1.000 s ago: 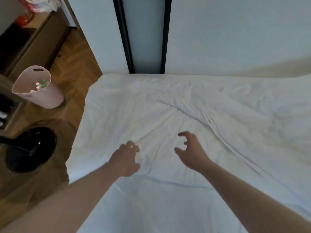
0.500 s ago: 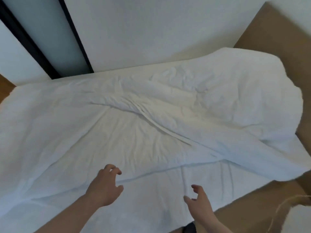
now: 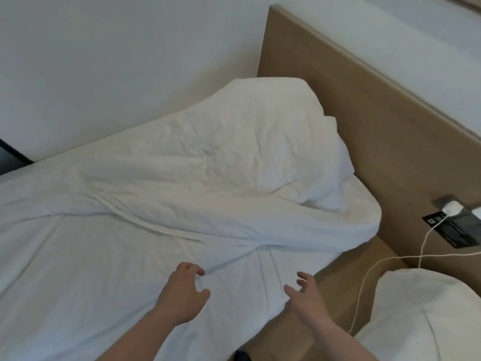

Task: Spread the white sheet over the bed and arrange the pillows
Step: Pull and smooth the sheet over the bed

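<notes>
The view has swung toward the headboard (image 3: 364, 113); both the left hand (image 3: 182, 298) and right hand (image 3: 309, 300) hover empty, fingers loose, over the white sheet (image 3: 130, 230), which lies bunched across the bed. A one-sided tug could drag it off-centre.

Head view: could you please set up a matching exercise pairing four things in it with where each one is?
Things:
1. white sheet
2. headboard
3. white cable
4. pillow

Places:
A. lower right corner, off the bed
B. spread, wrinkled, over the mattress
C. upright along the right end of the bed
D. trailing down from the plug on the headboard

Pairs: 1-B, 2-C, 3-D, 4-A
</notes>
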Motion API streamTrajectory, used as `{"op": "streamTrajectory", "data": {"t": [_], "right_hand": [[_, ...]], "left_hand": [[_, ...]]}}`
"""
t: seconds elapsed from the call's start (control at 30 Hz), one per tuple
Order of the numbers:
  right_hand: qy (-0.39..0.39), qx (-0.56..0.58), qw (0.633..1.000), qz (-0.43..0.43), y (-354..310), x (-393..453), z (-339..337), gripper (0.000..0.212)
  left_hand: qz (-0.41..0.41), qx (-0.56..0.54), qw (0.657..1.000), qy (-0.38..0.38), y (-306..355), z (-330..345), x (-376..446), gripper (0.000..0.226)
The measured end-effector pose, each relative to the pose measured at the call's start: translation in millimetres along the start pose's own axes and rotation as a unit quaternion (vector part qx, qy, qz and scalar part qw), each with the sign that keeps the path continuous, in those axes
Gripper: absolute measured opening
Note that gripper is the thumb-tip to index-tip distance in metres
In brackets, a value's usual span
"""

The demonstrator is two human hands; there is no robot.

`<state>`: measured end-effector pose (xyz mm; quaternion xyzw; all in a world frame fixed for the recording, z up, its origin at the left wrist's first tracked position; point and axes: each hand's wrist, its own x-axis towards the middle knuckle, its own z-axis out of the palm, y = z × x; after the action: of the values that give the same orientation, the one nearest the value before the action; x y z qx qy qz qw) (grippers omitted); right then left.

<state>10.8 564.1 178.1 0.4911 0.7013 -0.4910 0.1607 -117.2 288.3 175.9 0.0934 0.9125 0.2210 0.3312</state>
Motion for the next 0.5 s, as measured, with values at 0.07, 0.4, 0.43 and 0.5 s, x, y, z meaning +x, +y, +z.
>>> {"op": "streamTrajectory", "data": {"t": [0.07, 0.4, 0.43, 0.5], "right_hand": [[0.016, 0.023, 0.999, 0.018, 6.4, -4.6, -24.4, 0.062], [0.017, 0.067, 0.995, 0.071, 5.1, -86.3, -81.9, 0.066], [0.011, 0.073, 0.995, 0.073, 1.8, -96.4, -87.0, 0.065], [0.003, 0.075, 0.996, 0.052, -8.3, -114.1, -99.3, 0.066]], "left_hand": [[0.013, -0.01, 1.0, -0.003, 22.8, 1.4, -1.1, 0.041], [0.028, -0.083, 0.996, 0.003, 62.7, -33.4, -78.4, 0.035], [0.024, -0.094, 0.995, 0.011, 62.5, -39.0, -91.9, 0.035], [0.012, -0.092, 0.995, 0.025, 60.1, -49.1, -115.8, 0.037]]}}
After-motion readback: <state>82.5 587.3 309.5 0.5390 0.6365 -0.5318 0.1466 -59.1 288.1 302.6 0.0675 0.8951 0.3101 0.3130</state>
